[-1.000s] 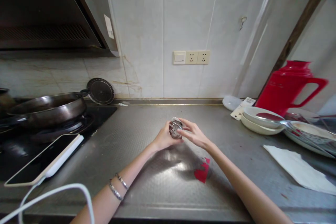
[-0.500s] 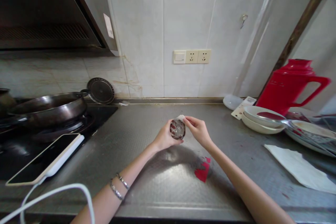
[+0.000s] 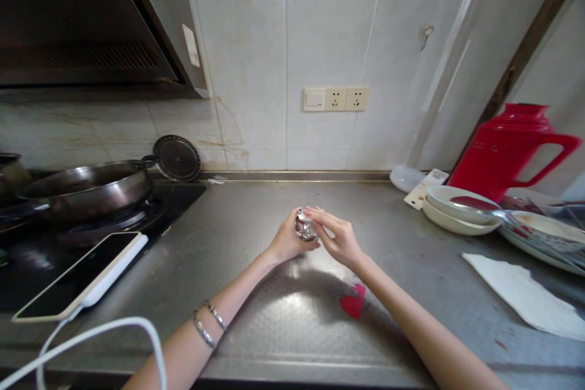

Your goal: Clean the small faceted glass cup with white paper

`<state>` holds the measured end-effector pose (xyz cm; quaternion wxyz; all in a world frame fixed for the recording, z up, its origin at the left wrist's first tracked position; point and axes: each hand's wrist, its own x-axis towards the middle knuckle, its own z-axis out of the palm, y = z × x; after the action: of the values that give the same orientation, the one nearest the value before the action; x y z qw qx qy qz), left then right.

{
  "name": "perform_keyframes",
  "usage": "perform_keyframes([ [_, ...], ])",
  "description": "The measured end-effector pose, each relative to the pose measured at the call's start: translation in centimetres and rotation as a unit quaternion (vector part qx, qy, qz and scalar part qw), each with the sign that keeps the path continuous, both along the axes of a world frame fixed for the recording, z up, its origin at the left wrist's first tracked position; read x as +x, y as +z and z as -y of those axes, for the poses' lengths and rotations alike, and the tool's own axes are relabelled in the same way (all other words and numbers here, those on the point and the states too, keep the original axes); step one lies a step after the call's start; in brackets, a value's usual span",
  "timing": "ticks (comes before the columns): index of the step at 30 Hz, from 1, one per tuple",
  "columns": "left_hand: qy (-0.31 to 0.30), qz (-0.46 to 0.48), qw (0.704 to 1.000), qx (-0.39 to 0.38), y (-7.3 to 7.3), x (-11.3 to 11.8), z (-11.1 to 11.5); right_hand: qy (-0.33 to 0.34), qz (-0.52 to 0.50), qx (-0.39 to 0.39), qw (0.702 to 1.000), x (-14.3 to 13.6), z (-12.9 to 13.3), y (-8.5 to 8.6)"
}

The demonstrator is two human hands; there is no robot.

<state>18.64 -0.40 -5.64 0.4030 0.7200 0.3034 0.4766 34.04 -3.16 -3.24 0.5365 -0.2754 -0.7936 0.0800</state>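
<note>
In the middle of the counter, my left hand [image 3: 291, 237] is wrapped round a small round jar-like thing [image 3: 306, 228], its shiny, glassy end facing me. Dark brown and silver patches show on that end; the rest of it is hidden by the hand. My right hand [image 3: 336, 236] is at its right side, fingers close together and tips laid over the upper edge. Whatever those fingers pinch, if anything, is covered by them. Below the hands, a torn red scrap [image 3: 353, 303] lies on the steel counter [image 3: 283, 341].
Left, a pan [image 3: 95, 192] sits on the black stove, with a phone [image 3: 75, 280] and white cable [image 3: 105, 324] nearer. Right are a red thermos jug [image 3: 507, 149], stacked white bowls [image 3: 459, 219], a plate with utensils, and a white paper sheet [image 3: 525, 295].
My right hand has shifted slightly left, its fingers moving from the rim onto the jar-like thing's end. The white bit at its fingertips is now hidden. The left hand keeps its hold.
</note>
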Motion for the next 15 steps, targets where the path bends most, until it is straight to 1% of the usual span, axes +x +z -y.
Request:
perform_keyframes([
  [3,-0.005,-0.008,1.0,0.006,0.22,0.1,0.27,-0.024,-0.054,-0.062,0.996,0.16,-0.24,0.07],
  [5,0.003,-0.015,1.0,-0.008,0.33,0.12,0.33,-0.039,-0.092,-0.109,0.989,0.24,-0.39,0.11],
  [7,0.016,-0.019,0.999,-0.027,0.32,0.11,0.25,-0.048,-0.113,-0.13,0.984,0.27,-0.43,0.14],
  [8,0.019,-0.015,0.999,-0.031,0.27,0.1,0.17,-0.049,-0.113,-0.126,0.984,0.25,-0.39,0.14],
  [10,0.011,-0.001,1.0,-0.023,0.11,0.06,-0.03,-0.043,-0.09,-0.092,0.991,0.17,-0.18,0.15],
  [12,0.007,0.006,1.0,-0.001,-0.06,0.0,-0.2,-0.021,-0.046,-0.033,0.998,0.05,0.1,0.14],
  [15,0.014,-0.02,0.999,0.041,-0.17,-0.11,-0.24,0.01,0.016,0.041,0.999,-0.08,0.34,0.13],
])
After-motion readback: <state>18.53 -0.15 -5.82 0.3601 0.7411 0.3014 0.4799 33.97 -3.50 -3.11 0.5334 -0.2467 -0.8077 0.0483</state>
